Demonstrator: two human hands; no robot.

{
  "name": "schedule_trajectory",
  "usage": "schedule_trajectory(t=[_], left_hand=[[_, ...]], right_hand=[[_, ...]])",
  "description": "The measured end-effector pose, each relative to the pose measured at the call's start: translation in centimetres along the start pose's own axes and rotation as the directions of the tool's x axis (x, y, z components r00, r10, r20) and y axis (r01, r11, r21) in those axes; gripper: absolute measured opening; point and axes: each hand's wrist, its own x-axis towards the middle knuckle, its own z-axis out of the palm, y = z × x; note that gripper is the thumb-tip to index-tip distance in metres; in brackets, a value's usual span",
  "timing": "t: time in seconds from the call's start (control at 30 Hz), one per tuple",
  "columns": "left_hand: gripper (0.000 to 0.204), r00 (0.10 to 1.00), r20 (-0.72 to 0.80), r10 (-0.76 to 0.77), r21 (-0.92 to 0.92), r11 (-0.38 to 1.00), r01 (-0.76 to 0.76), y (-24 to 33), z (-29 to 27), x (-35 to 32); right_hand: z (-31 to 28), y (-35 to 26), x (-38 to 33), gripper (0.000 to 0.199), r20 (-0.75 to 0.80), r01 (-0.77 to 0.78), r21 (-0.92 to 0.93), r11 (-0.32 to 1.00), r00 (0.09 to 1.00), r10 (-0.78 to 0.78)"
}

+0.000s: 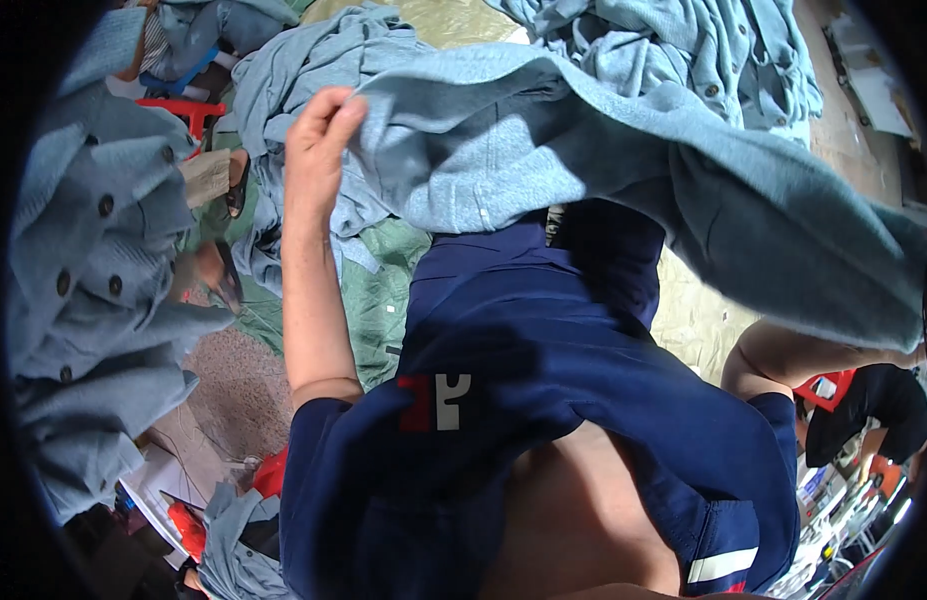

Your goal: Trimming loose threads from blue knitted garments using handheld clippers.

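A light blue, soft knit-looking garment (pixel 473 180) stretches across in front of me, spread from the left of centre to the right rim. At its upper left edge my left hand (pixel 326 125) is closed, pinching the cloth between thumb and fingers. The garment's long narrow end (pixel 813 240) reaches the dark rim on the right. My right forearm (pixel 783 357) runs below that end toward the rim. My right hand's fingers are hidden there, so its grip does not show. Part of the garment hangs over my lap, above my dark blue trousers (pixel 483 258).
More blue garments lie in heaps at the far left (pixel 318 60) and far right (pixel 673 50). Blue buttoned garments (pixel 93 230) bulk along the left. Green sheeting (pixel 378 300) covers part of the floor. Another person's foot (pixel 237 180) is at left; a dark-clothed person (pixel 863 415) is at right.
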Motion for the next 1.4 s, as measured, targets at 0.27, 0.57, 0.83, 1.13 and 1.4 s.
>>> schedule_trajectory(t=[0.27,0.57,0.83,1.13,1.4], left_hand=[[0.017,0.878,0.478,-0.029,-0.157,0.981,0.118,2.5,7.1,1.7],[0.019,0.849,0.419,-0.323,-0.022,0.931,0.365,-2.5,1.8,-0.2],[0.017,0.857,0.395,-0.331,-0.064,0.921,0.385,-1.4,4.5,0.4],[0.015,0.918,0.317,-0.237,-0.345,0.873,0.344,3.2,6.3,-0.1],[0.014,0.918,0.310,-0.246,-0.232,0.917,0.324,4.2,6.8,-0.9]], right_hand=[[18.8,4.2,-3.5,0.022,0.792,-0.803,0.305,0.513,0.513,0.332],[17.5,10.7,-7.4,0.019,0.672,-0.886,0.154,0.438,0.419,0.611],[19.8,8.8,-7.9,0.026,0.569,-0.531,0.065,0.845,0.715,0.406],[21.4,2.9,-6.5,0.033,0.255,0.233,-0.062,0.970,0.944,-0.211],[23.1,3.4,-7.8,0.022,0.170,0.307,0.002,0.952,0.938,-0.303]])
